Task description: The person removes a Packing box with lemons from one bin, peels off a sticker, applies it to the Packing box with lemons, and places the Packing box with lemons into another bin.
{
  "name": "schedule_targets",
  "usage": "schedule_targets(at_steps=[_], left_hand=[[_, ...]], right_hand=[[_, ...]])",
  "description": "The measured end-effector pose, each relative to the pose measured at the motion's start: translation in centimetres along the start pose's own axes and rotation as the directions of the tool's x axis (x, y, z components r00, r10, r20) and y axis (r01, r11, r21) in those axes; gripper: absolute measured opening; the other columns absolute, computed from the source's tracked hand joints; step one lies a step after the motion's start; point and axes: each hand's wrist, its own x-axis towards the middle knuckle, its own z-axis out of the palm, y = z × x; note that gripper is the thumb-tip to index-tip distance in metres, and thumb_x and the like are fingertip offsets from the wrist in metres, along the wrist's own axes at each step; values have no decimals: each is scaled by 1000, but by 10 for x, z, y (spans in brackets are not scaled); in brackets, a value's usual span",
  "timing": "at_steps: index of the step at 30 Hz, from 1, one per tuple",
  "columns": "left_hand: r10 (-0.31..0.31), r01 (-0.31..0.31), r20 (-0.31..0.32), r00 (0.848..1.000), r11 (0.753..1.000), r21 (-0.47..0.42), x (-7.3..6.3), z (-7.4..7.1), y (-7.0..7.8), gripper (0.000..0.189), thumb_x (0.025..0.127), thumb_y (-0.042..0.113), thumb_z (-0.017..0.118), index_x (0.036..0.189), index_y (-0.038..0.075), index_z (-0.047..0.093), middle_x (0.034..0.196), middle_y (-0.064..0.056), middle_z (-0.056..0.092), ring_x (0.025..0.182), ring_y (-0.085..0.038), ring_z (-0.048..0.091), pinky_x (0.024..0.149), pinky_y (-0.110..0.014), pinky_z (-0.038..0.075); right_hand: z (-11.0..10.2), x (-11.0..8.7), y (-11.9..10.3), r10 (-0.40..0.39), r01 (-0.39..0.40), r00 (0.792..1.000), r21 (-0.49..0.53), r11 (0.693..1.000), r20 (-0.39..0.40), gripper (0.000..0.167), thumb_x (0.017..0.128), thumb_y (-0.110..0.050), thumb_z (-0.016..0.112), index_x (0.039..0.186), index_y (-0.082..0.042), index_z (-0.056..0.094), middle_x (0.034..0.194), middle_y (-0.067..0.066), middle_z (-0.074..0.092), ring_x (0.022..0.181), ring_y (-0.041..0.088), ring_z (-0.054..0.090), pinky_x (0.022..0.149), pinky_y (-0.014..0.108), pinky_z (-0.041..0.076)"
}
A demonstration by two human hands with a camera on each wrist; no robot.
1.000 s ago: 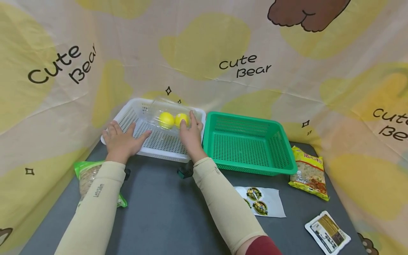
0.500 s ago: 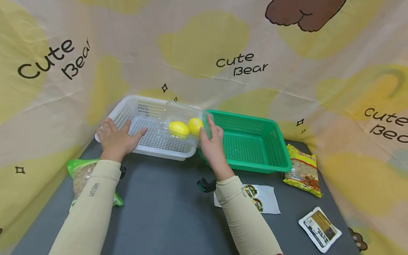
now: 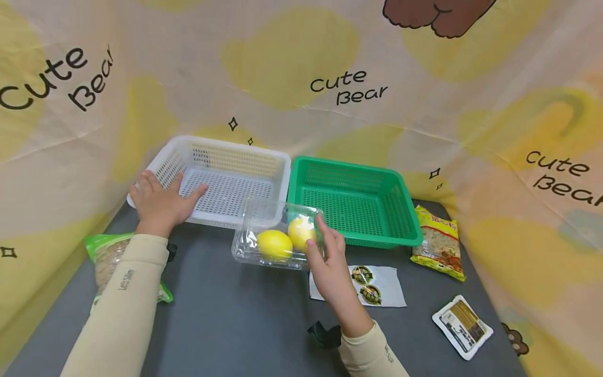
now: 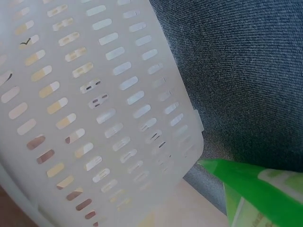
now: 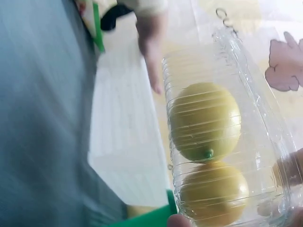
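Observation:
My right hand point(image 3: 332, 267) grips the right end of a clear plastic box point(image 3: 247, 251), thumb in front and fingers at the far side. Inside lie two yellow lemons point(image 3: 275, 244), seen large through the ribbed plastic point(image 5: 206, 120) in the right wrist view. The box is in the air, in front of the white basket point(image 3: 221, 217), and overlaps its front rim in the head view. Spread over the left end of that basket, my left hand point(image 3: 160, 204) rests on the rim with fingers extended. The left wrist view shows the basket's slotted wall point(image 4: 106, 113).
A green basket point(image 3: 355, 241) stands right of the white one. Right of it lie a yellow food bag point(image 3: 438, 243) and a white-edged packet point(image 3: 463, 327). A white packet with round labels point(image 3: 383, 285) lies before it. A green bag point(image 3: 105, 256) is partly under my left arm.
My right hand has lifted the lemon box out of the white basket, bringing it rightward and toward me. My left hand stays at the basket's left end.

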Motion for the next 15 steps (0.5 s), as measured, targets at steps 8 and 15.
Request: schedule_targets(at_steps=[8, 15], left_hand=[[8, -8, -13, 1000, 1000, -7, 3, -1, 2, 115, 90, 93, 19, 170, 10, 14, 159, -43, -27, 148, -63, -21, 114, -76, -15], [-3, 3, -2, 1000, 1000, 1, 1, 0, 0, 114, 91, 92, 18, 170, 10, 13, 158, -43, -27, 148, -63, -22, 114, -76, -15]], right_hand=[[8, -41, 12, 17, -16, 1000, -8, 1000, 25, 59, 109, -26, 57, 165, -22, 40, 154, 14, 36, 139, 40, 43, 103, 64, 40], [20, -54, 38, 55, -54, 998, -14, 998, 17, 57, 109, -26, 60, 163, -20, 44, 148, 13, 41, 133, 37, 48, 103, 61, 41]])
